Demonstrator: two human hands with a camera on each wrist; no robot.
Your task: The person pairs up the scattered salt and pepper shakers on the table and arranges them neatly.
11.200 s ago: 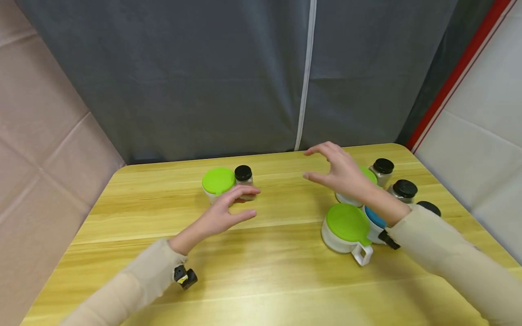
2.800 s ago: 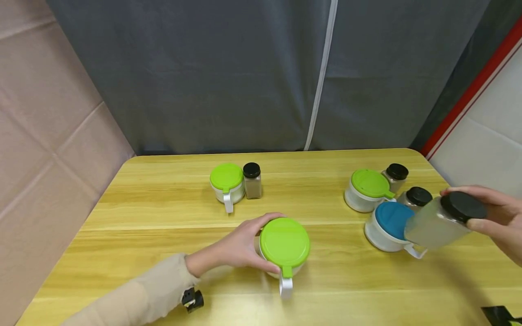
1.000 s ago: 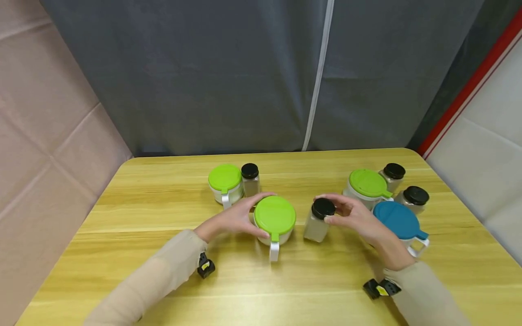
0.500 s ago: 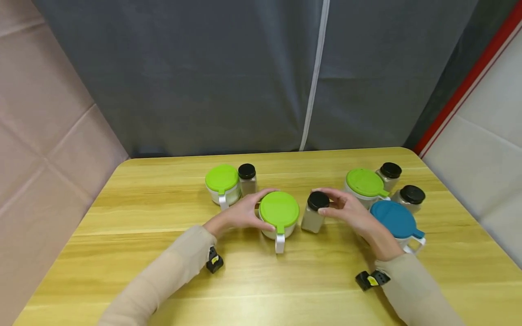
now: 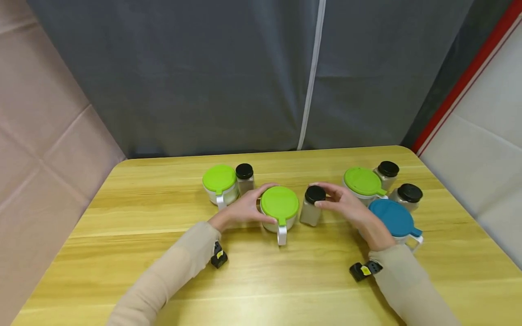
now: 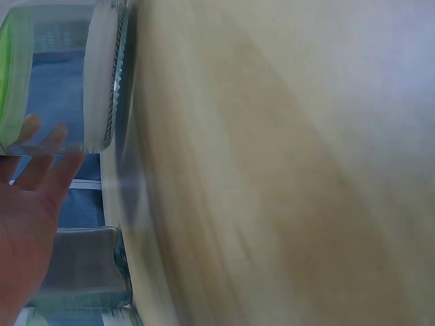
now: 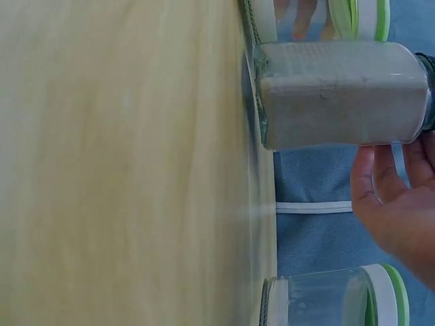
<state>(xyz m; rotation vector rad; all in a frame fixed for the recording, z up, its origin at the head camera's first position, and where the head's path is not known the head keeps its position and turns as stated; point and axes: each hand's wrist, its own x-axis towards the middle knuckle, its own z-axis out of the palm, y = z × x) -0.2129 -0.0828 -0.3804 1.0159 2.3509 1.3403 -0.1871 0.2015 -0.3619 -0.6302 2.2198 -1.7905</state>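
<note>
Closest, beige fabric sleeves (image 5: 173, 265) reaching in from the lower edge, each with a small black-and-yellow wrist device (image 5: 364, 270), over a yellow wood-grain table (image 5: 261, 290); just beyond, at mid-table, left hand (image 5: 244, 208) curved round a round clear-glass jar with bright green lid and white handle (image 5: 279, 202), fingers behind, thumb in front, spread to the jar's width, handle facing the wearer; to its right across a narrow gap, upright on a square base, a clear-glass jar with black screw cap and pale greyish contents (image 5: 311, 215), pinched near the cap by the right hand (image 5: 346, 203), thumb in front, fingers behind; beyond the right forearm, partly hidden, a round jar with blue lid and white handle (image 5: 392, 217); behind that, a short black-capped glass jar (image 5: 409, 194); farther back on the left, side by side, a smaller-looking green-lidded jar with white handle (image 5: 219, 179) and a black-capped square jar (image 5: 245, 181); far right, another green-lidded round jar (image 5: 362, 181) with a black-capped jar (image 5: 386, 171) just behind; past the table, a dark grey fabric curtain (image 5: 183, 81) with a white vertical strip (image 5: 311, 68), between a pinkish quilted panel (image 5: 49, 127) and a white panel edged in red (image 5: 489, 117).
</note>
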